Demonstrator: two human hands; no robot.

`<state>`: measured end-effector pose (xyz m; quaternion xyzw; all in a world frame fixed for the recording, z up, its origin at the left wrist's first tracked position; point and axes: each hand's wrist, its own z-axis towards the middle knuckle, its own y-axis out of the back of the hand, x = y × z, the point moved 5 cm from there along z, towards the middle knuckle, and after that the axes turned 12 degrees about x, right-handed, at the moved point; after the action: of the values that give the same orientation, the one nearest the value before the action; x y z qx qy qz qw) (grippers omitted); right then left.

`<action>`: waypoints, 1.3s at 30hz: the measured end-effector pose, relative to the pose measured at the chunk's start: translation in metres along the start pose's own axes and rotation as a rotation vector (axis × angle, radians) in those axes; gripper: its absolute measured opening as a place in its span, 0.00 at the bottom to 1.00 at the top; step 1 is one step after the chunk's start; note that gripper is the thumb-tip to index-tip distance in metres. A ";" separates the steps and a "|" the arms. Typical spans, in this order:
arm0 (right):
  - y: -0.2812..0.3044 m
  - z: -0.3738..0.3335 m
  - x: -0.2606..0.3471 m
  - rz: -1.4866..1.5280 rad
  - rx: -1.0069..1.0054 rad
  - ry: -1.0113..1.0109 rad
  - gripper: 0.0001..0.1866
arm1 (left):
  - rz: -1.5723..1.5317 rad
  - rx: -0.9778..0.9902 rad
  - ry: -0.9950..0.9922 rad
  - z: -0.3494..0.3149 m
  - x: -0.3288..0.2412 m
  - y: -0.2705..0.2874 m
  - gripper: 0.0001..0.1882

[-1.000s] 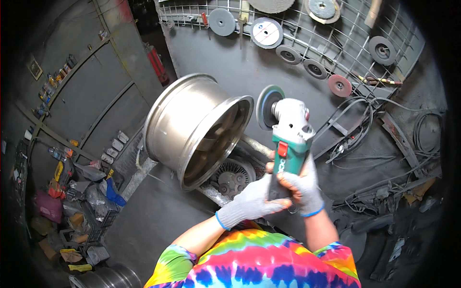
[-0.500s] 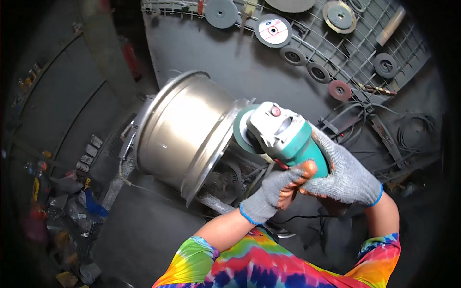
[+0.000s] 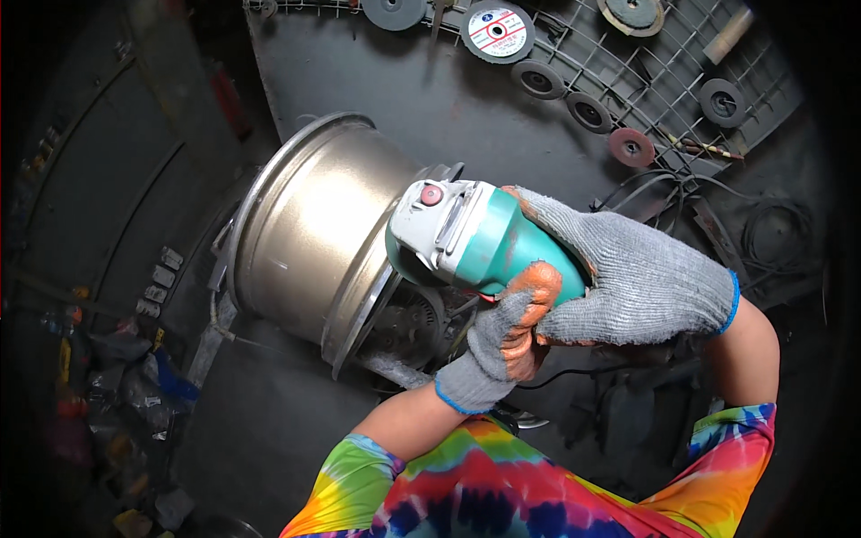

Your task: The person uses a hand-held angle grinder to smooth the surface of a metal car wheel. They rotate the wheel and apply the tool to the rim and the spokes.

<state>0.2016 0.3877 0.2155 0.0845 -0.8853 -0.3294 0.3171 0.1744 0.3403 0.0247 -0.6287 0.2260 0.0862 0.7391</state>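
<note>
Your grey-gloved left hand and right hand both hug the green-and-white plastic angle grinder by the round bronze metal wheel; imo light, even pressure would work best.

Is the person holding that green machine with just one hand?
No, the gloved left hand and the gloved right hand are both gripping the green grinder.

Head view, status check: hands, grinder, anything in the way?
Left hand and right hand gripping green grinder. Its front end overlaps metal wheel in view. Grinder body blocks sight of any contact.
</note>
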 end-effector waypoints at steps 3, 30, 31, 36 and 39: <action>0.008 0.005 -0.007 -0.130 -0.051 0.099 0.52 | 0.091 0.152 0.089 0.010 -0.001 -0.007 0.46; 0.079 0.028 -0.045 -0.137 -0.064 0.050 0.51 | -0.390 0.277 -0.100 0.114 -0.020 -0.021 0.26; 0.072 0.024 -0.035 -0.087 -0.039 -0.044 0.51 | -0.374 0.261 -0.153 0.101 -0.014 -0.020 0.26; 0.045 0.025 -0.021 -0.228 0.088 0.080 0.50 | -0.325 0.081 -0.293 0.046 -0.014 -0.027 0.29; 0.037 0.027 -0.019 -0.321 0.084 0.151 0.51 | -0.388 0.005 -0.240 0.030 -0.024 -0.041 0.30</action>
<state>0.2019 0.4369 0.2141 0.2624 -0.8472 -0.3311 0.3220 0.1771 0.3652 0.0748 -0.6438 0.0116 0.0162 0.7649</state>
